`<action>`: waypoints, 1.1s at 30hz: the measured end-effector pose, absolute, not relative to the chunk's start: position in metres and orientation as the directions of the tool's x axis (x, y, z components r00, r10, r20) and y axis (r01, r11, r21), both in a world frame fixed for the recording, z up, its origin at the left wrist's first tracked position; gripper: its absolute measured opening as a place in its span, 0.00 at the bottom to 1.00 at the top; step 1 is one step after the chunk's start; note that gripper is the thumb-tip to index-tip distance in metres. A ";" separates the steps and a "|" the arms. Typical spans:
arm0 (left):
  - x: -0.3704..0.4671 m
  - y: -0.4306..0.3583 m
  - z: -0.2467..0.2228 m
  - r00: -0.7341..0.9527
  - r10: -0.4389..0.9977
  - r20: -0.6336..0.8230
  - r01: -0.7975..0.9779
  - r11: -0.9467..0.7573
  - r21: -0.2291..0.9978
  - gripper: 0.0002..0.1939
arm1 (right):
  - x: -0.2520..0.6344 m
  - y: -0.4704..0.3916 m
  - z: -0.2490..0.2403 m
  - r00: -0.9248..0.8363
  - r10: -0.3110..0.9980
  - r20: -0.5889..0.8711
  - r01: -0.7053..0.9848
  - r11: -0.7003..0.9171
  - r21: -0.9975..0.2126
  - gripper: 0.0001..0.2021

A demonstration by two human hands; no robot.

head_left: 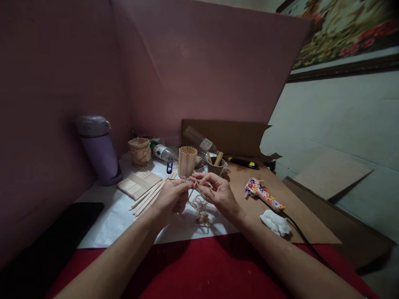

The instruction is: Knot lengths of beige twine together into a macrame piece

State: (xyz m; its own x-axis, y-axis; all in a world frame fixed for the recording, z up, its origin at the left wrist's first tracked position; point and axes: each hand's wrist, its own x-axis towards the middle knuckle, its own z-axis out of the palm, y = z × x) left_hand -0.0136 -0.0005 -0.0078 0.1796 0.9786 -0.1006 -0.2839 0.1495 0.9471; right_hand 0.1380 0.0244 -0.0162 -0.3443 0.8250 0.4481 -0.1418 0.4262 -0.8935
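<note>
My left hand (175, 194) and my right hand (219, 190) meet over the white paper, fingertips close together. Both pinch a thin strand of jute twine (199, 204), which hangs in loose loops between them down to a small tangle on the paper. Just behind my fingers stands an upright cup of craft sticks (187, 162). Loose craft sticks (147, 199) lie left of my left hand, beside a banded bundle of craft sticks (140, 184).
A purple tumbler (99, 153) and a twine-trimmed stick pot (140, 151) stand at the left. Plastic bottles (162, 151) lie behind. To the right are a small pot with sticks (215, 165), a box cutter (242, 162), a patterned glue gun (263, 194) with a cord, and a white cloth (276, 222).
</note>
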 end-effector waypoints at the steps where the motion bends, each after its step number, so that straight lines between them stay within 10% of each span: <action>1: -0.015 0.000 -0.008 0.202 0.975 -0.097 -0.307 0.157 0.939 0.13 | 0.138 0.022 -0.015 -0.363 0.815 0.451 -0.134 0.434 -0.891 0.07; 15: -0.011 0.001 -0.007 0.043 0.979 -0.199 -0.480 0.195 0.855 0.16 | 0.139 0.023 -0.018 -0.334 0.740 0.584 0.028 0.627 -0.779 0.04; 26: -0.008 0.000 -0.007 -0.015 0.991 -0.135 -0.439 0.115 0.891 0.14 | 0.134 0.025 -0.021 -0.373 0.889 0.265 -0.455 0.074 -0.888 0.04; 33: -0.007 0.000 -0.008 0.032 0.998 -0.053 -0.313 0.060 0.948 0.10 | 0.132 0.027 -0.022 -0.330 0.910 0.250 -0.138 0.216 -0.967 0.09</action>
